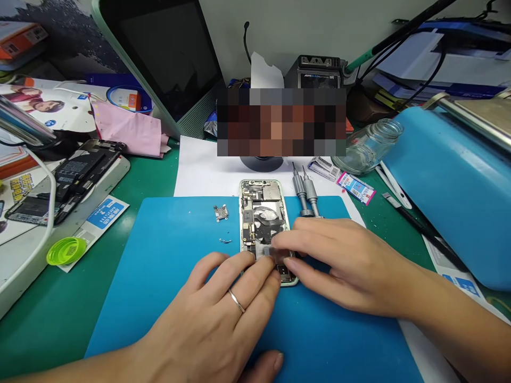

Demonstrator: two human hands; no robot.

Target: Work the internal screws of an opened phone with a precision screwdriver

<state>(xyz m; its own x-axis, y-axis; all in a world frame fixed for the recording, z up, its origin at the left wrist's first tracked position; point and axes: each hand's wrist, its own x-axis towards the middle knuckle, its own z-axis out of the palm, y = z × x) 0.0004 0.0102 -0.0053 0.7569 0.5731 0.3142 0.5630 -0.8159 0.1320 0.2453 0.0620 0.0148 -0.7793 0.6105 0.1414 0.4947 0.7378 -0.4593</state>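
Observation:
An opened smartphone [249, 215] with a pale green frame lies on a blue work mat [159, 255], its inner boards and cables bare. My left hand [235, 298], a ring on one finger, rests with fingers stretched over the phone's lower left part; its thumb stays apart, near the mat. From the right, my right hand [343, 260] reaches the phone's lower part, thumb and forefinger bent around a thin translucent film [266, 251]. The fingers partly hide the film and the phone's lower end. Left of the phone lie a small metal part [221, 213] and tiny pieces [225, 241].
Two grey screwdrivers [305, 189] stand right behind the phone. Farther right are a glass jar [367, 146], a black-handled blade [419, 226] and a blue case [451, 202]. Left are another opened phone [75, 175], a green cap [66, 251] and a monitor [159, 53].

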